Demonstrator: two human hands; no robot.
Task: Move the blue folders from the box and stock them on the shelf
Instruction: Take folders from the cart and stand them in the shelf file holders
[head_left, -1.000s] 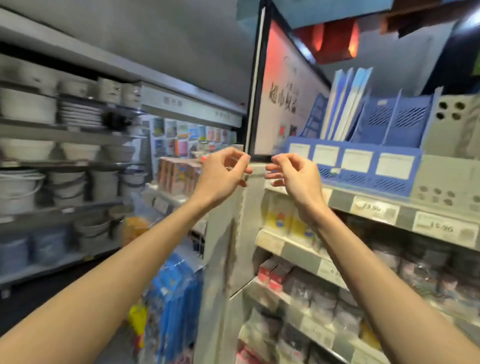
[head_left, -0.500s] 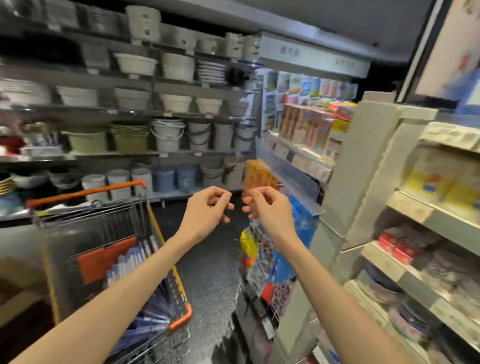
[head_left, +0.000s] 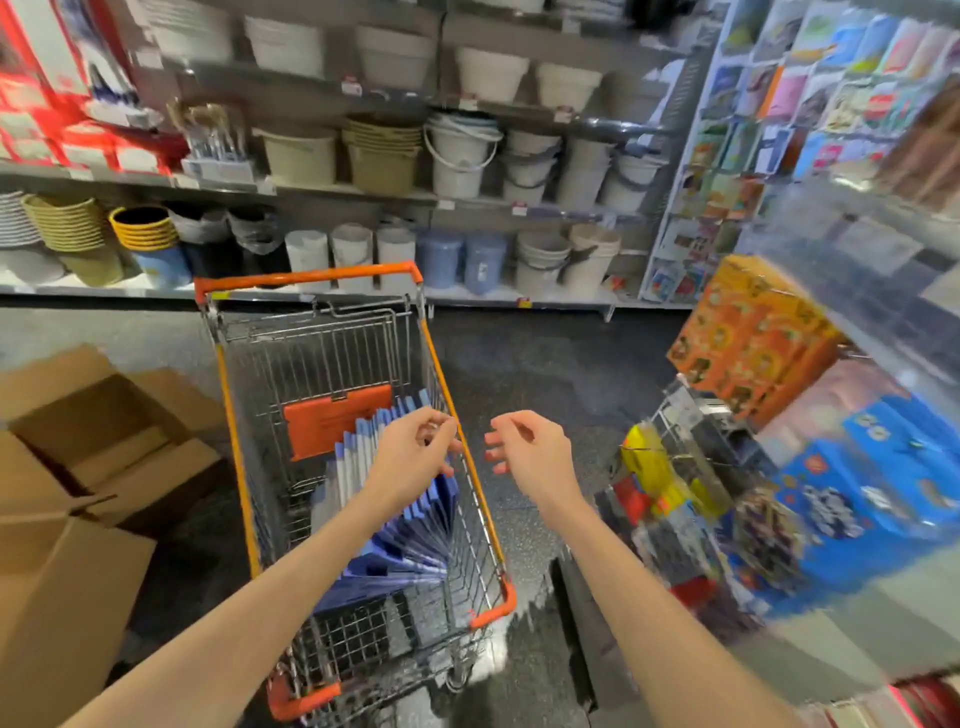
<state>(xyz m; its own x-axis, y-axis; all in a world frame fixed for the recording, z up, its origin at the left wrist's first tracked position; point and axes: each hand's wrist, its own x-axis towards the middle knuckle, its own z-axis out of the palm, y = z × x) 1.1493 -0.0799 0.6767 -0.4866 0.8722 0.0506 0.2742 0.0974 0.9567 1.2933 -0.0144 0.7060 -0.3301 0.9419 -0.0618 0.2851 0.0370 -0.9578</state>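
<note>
Folders, blue ones (head_left: 410, 540), stand packed on edge inside the wire shopping cart (head_left: 236, 452), fanned like a half-open book. Those nearest the person lean almost flat, and those further along stand more upright, with their top edges pointing up towards the orange flap (head_left: 337, 423). The row's long axis runs the length of the cart. The left hand (head_left: 413, 457) hovers right over the upper edges with its fingers loosely curled and apparently holding nothing, though I cannot tell whether a fingertip brushes a cover. The right hand (head_left: 530, 452) hangs just outside the cart's right rim, above the dark floor (head_left: 545, 364), half open and empty too. The fan looks loose to me, so pulling one folder could drag its neighbours along or let the leaning ones slump flat. Slick covers might also slip from a one-handed pinch. A careless reach could knock the wire rim and set the cart rolling. Opened cardboard boxes (head_left: 67, 519) sit on the floor to the left.
</note>
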